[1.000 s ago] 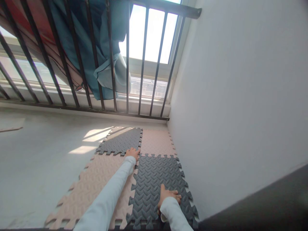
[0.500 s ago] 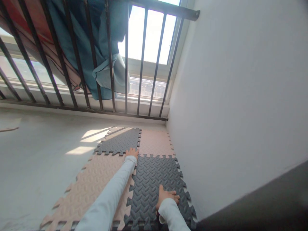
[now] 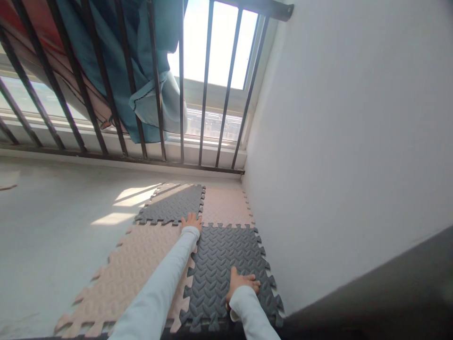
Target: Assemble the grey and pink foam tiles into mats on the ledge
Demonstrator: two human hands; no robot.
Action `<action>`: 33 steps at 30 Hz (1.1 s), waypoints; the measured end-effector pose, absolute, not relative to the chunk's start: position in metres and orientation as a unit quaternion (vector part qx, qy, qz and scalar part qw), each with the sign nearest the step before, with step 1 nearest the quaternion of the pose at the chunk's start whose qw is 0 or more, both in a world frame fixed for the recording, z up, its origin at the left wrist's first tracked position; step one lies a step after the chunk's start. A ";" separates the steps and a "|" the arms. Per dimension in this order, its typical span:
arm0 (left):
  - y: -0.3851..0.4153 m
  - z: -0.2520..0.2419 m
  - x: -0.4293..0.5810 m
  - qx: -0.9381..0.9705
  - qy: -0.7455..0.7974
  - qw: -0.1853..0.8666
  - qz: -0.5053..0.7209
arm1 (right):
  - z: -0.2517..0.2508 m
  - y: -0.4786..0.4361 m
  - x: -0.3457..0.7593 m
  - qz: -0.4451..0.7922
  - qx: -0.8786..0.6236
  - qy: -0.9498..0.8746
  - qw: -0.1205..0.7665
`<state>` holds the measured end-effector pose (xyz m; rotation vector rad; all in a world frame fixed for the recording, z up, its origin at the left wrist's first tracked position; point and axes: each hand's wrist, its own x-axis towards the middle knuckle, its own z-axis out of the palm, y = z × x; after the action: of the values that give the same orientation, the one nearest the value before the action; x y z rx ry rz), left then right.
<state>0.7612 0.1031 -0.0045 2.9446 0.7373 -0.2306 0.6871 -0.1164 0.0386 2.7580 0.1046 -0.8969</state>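
My left hand (image 3: 191, 221) lies with fingers spread where the corners of the foam mat tiles meet. Under and around it are the far dark grey tile (image 3: 175, 203) and the near beige tile (image 3: 141, 255). My right hand (image 3: 242, 284) rests on the near dark grey tile (image 3: 219, 255), its fingers spread and nothing in it. A pinkish tile (image 3: 226, 206) lies beyond, against the wall. Toothed edges of the tiles show; the near beige and dark grey tiles have a gap along part of their shared side.
A white wall (image 3: 347, 141) rises close on the right. Dark railing bars (image 3: 204, 94) stand ahead before a window, with blue and red cloth (image 3: 116, 61) hanging behind them. Pale floor (image 3: 53, 236) spreads to the left, with a thin brown strip (image 3: 7, 187) on it.
The view has shifted slightly, so everything appears a little farther left and higher. Both hands keep about the same places on the tiles.
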 end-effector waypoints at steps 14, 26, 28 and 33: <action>0.124 -0.020 0.718 0.976 0.199 0.055 -0.071 | 0.041 -0.118 0.685 -0.303 0.944 0.042 0.124; 0.120 -0.012 0.720 0.973 0.205 0.070 -0.080 | 0.037 -0.118 0.686 -0.293 0.949 0.035 0.114; 0.124 -0.013 0.718 0.975 0.202 0.059 -0.077 | 0.037 -0.118 0.686 -0.294 0.948 0.034 0.114; 0.142 -0.017 0.702 0.946 0.317 0.039 -0.062 | 0.040 -0.118 0.685 -0.301 0.946 0.039 0.115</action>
<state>0.7025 0.1419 -0.0172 2.8994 0.9704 -0.1914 0.6854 -0.1182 0.0404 2.7720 0.1148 -0.8833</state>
